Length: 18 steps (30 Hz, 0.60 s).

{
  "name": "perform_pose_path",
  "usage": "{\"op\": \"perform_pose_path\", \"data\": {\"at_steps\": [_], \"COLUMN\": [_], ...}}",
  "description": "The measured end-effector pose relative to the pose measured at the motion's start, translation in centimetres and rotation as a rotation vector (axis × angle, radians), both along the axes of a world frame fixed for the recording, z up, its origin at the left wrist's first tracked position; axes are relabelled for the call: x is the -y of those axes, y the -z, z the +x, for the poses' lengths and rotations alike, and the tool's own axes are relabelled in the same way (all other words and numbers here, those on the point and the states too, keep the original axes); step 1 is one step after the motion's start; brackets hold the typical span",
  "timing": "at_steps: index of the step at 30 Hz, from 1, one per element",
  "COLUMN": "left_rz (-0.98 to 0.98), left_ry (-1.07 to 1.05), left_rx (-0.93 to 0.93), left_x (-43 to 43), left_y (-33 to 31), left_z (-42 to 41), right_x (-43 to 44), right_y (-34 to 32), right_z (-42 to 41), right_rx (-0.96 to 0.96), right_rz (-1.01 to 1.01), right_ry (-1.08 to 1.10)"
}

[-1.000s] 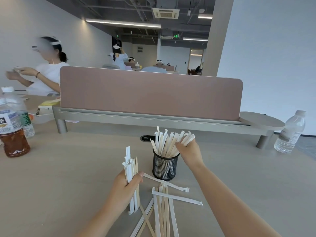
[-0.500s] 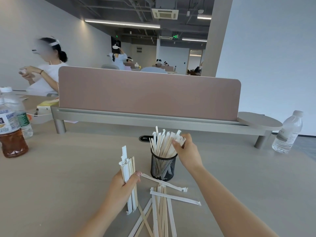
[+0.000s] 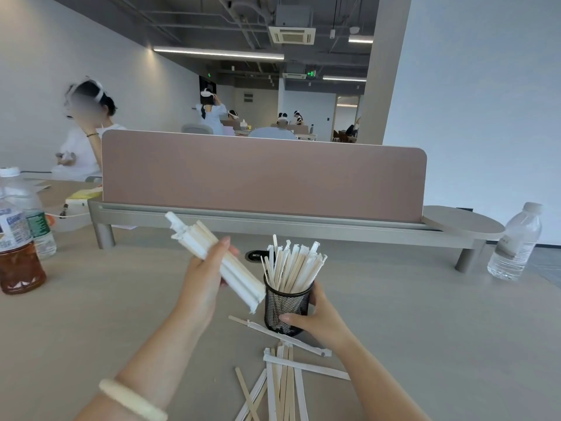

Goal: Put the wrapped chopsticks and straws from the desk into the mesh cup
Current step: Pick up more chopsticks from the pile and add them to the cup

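Observation:
A black mesh cup (image 3: pixel 283 305) stands on the desk, filled with upright wrapped chopsticks and straws (image 3: pixel 293 264). My right hand (image 3: pixel 315 319) grips the cup's right side near its base. My left hand (image 3: pixel 206 278) holds a bundle of wrapped sticks (image 3: pixel 212 258) raised and tilted, with its lower end just left of the cup's rim. More wrapped chopsticks and straws (image 3: pixel 282 381) lie scattered on the desk in front of the cup.
A pink divider panel (image 3: pixel 261 177) on a metal rail crosses the desk behind the cup. A tea bottle (image 3: pixel 16 265) and a water bottle (image 3: pixel 36 220) stand at far left. Another water bottle (image 3: pixel 516 241) stands at right. A person sits behind at left.
My left hand lifted its bundle off the desk and tilted it toward the cup. My right hand left the sticks' tops and took hold of the cup's side.

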State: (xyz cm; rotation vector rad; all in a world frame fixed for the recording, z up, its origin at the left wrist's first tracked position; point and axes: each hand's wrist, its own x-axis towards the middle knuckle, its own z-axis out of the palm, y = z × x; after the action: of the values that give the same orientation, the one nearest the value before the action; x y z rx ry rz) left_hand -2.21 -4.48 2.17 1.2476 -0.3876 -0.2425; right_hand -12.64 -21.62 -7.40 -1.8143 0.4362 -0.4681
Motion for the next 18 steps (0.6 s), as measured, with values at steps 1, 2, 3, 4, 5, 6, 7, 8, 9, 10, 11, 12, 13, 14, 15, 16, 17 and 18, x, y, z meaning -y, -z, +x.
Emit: {"op": "perform_pose_path", "data": {"at_steps": [1,2,3,4,5,6,7,8,9,10,11,12,13,14,15,16,17,18], "left_rz": [-0.019,-0.023,-0.017,-0.001,0.022,0.043,0.061,0.088,0.118,0.138,0.154,0.162,0.169,0.188,0.227,0.268,0.302,0.336], "left_ry": [0.025,0.050,0.062,0.066,0.062,0.052,0.036,0.010,-0.011,-0.028,-0.042,-0.049,-0.058,-0.070,-0.084,-0.104,-0.131,-0.155], "left_rx": [-0.014,-0.028,-0.042,-0.054,-0.063,-0.065,-0.057,-0.031,0.002,0.038,0.069,0.098,0.133,0.188,0.257,0.321,0.373,0.408], "left_x": [1.2,2.4,3.6,4.7,5.7,6.6,7.3,7.8,8.2,8.4,8.5,8.7,8.9,9.1,9.3,9.5,9.6,9.7], "left_y": [-0.5,-0.8,-0.9,-0.8,-0.5,-0.1,0.3,0.8,1.2,1.7,2.0,2.3,2.4,2.5,2.7,2.9,3.2,3.6], "left_z": [0.0,0.0,0.0,0.0,0.1,0.2,0.3,0.5,0.7,0.8,1.0,1.1,1.2,1.4,1.5,1.7,1.7,1.8], "right_x": [0.0,0.0,0.0,0.0,0.1,0.1,0.1,0.1,0.1,0.1,0.1,0.1,0.1,0.1,0.0,0.0,0.0,0.0], "right_y": [0.2,0.4,0.4,0.5,0.6,0.6,0.7,0.7,0.6,0.6,0.5,0.4,0.4,0.3,0.2,0.1,0.1,0.1], "right_z": [0.0,0.0,0.0,0.0,0.0,0.0,0.0,0.0,0.0,-0.1,-0.1,-0.2,-0.3,-0.3,-0.3,-0.3,-0.3,-0.3], "right_rx": [0.011,0.019,0.019,0.016,0.016,0.015,0.012,0.005,-0.004,-0.015,-0.021,-0.022,-0.021,-0.017,-0.014,-0.013,-0.013,-0.014], "right_rz": [0.004,0.005,0.005,0.000,-0.006,-0.017,-0.027,-0.035,-0.039,-0.040,-0.038,-0.039,-0.040,-0.042,-0.041,-0.039,-0.038,-0.043], "right_ry": [0.002,0.003,0.008,0.016,0.023,0.025,0.026,0.027,0.028,0.029,0.032,0.033,0.031,0.028,0.026,0.024,0.024,0.026]}}
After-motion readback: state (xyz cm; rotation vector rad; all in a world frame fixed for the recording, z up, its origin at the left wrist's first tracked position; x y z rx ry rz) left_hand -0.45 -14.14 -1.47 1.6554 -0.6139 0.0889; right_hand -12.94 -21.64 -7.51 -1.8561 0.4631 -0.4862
